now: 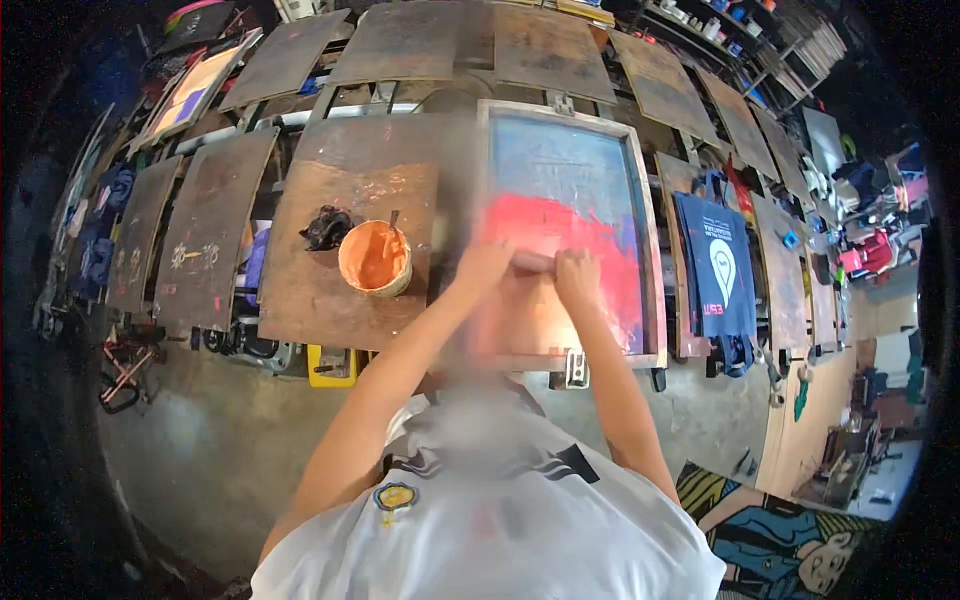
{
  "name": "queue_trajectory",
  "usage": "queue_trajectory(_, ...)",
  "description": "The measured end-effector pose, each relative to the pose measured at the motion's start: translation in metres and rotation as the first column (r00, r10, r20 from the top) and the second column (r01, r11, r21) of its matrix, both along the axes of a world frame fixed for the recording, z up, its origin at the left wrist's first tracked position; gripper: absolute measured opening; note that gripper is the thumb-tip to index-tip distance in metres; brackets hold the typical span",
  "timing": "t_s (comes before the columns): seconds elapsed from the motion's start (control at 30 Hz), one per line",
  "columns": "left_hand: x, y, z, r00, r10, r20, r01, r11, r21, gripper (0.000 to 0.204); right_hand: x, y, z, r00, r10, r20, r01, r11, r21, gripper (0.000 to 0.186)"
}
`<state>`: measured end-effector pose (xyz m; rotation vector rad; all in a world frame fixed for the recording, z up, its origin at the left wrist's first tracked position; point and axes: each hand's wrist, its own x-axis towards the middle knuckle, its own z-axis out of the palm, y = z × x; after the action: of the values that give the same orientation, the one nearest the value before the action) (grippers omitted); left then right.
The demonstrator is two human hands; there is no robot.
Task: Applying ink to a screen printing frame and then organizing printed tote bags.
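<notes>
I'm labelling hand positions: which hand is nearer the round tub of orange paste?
Left. The left hand is right of the tub; the right hand is farther right, beyond the left hand.

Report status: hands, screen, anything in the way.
Left hand, right hand: both on bar. Screen partly covered in red ink. Tub stands left, off the screen.

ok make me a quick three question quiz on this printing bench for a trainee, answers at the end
1. What tool do the left hand and right hand grip?
2. True or false: the white-printed dark blue tote bag lies right of the framed printing screen.
3. The crumpled bundle beside the orange-filled bucket is: a) white b) black c) green

Key: 1. a squeegee; 2. true; 3. b
</notes>
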<state>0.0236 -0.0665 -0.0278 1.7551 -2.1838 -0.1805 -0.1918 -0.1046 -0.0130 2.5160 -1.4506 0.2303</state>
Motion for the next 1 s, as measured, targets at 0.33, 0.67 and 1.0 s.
queue_trajectory(0.33,-0.059,0.166,0.067,0.969,0.218,-0.114,-0.200,0.968,0.151,0.030,-0.039,0.102,0.033,0.947,0.314,0.066,-0.321,0.929,0.186,0.006)
queue_trajectory(0.67,-0.085,0.150,0.075,0.886,0.376,-0.270,-0.313,0.917,0.247,0.033,-0.058,0.079,0.121,0.918,0.346,0.196,-0.397,0.810,0.431,0.022)
queue_trajectory(1.0,-0.160,0.089,0.149,0.976,0.176,-0.127,-0.185,0.981,-0.057,0.040,-0.136,0.078,0.068,0.705,0.029,0.708,-0.388,0.852,0.352,0.038)
